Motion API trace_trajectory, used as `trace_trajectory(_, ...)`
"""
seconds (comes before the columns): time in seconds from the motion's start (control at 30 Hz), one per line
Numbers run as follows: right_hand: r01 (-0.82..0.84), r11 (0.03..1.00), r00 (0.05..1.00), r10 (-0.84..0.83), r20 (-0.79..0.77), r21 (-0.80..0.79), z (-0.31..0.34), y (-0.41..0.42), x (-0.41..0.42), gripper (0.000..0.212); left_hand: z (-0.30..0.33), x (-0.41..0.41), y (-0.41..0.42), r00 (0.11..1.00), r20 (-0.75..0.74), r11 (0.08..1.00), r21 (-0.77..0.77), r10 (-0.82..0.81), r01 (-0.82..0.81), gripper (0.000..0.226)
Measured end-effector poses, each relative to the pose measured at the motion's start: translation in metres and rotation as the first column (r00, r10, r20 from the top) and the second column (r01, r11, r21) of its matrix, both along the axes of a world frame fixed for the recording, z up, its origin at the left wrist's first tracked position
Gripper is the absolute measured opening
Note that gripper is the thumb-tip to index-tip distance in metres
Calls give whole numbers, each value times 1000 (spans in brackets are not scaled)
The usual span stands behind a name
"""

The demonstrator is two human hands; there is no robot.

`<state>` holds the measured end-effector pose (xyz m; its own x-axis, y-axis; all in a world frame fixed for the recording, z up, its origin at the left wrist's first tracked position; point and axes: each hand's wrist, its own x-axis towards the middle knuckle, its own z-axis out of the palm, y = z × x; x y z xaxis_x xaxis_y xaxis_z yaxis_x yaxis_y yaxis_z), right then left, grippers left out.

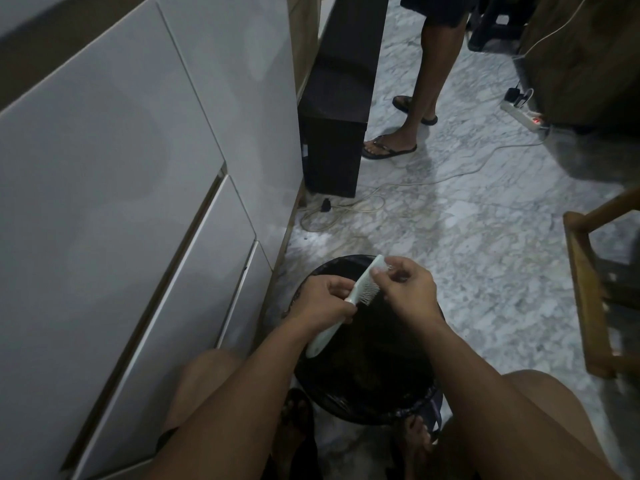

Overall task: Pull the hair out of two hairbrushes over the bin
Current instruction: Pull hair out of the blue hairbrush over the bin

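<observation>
We hold a white hairbrush [349,299] in our left hand [320,299], fingers curled round it where the handle meets the head. Below that grip the handle sticks out towards our left knee; above it the bristled head slants up and away, bristles facing our right hand [407,289]. That hand is at the far end of the head, its thumb and fingers pinched together on the bristles; whether any hair sits between them is too blurred to tell. Directly beneath both grips stands the round bin [349,389], lined with a black bag, between our feet. To the left of the brush runs a row of white cabinet doors [138,202]. Beyond our hands, another person's legs [415,109] in flip-flops stand on the marble floor [485,254], near a power strip [524,114].
</observation>
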<state>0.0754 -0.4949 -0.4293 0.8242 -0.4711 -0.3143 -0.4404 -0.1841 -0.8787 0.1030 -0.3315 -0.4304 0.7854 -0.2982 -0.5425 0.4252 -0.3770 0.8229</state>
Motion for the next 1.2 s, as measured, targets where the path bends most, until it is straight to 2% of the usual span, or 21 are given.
trace_trajectory(0.03,-8,1000,1000,8,-16,-3,-2,0,-1,21,-1,0,0,1000,12,1000,12,-29,29,37)
trace_trajectory(0.1,20,997,999,-22,-32,-70,0,-1,0,3,-2,-1,1,994,47,994,49,-97,94,39)
trace_trajectory(0.17,86,989,996,-89,-16,-118,1,-4,2,13,-3,-1,1,991,74,992,72,-111,106,40)
trace_trajectory(0.23,150,979,989,-149,11,-139,3,-5,3,12,-3,-1,0,990,92,992,81,-103,95,41)
trace_trajectory(0.43,149,965,985,-164,-50,-216,1,-9,2,15,-3,-3,2,977,136,982,117,-165,150,43)
trace_trajectory(0.53,182,967,972,-205,-118,-177,-6,-14,4,18,-4,-2,2,990,123,992,106,-74,61,35)
trace_trajectory(0.63,87,983,979,-114,-170,-159,-12,-13,2,21,-1,-1,2,997,57,996,56,60,-63,30)
trace_trajectory(0.7,14,991,995,-27,-101,-132,-5,-6,-2,19,4,-4,5,994,18,994,19,105,-105,31)
trace_trajectory(0.77,-103,993,995,102,-12,-60,3,1,-6,34,8,-7,9,995,-28,995,-29,98,-99,30)
trace_trajectory(0.83,-172,983,985,173,3,-57,5,2,-6,32,12,-10,12,994,-66,993,-78,83,-88,29)
trace_trajectory(0.93,-75,996,997,74,-22,-52,11,-4,-4,11,18,-15,17,996,-84,998,-61,10,-16,28)
trace_trajectory(1.03,38,998,999,-39,-27,-46,15,-7,-4,16,20,-20,23,995,-96,999,-47,-28,23,29)
trace_trajectory(1.13,129,992,989,-127,-82,15,17,-7,-6,17,20,-20,25,984,-137,986,-110,110,-126,29)
trace_trajectory(1.2,107,992,987,-97,-127,74,22,-3,-8,14,25,-19,26,959,-170,951,-174,227,-256,27)
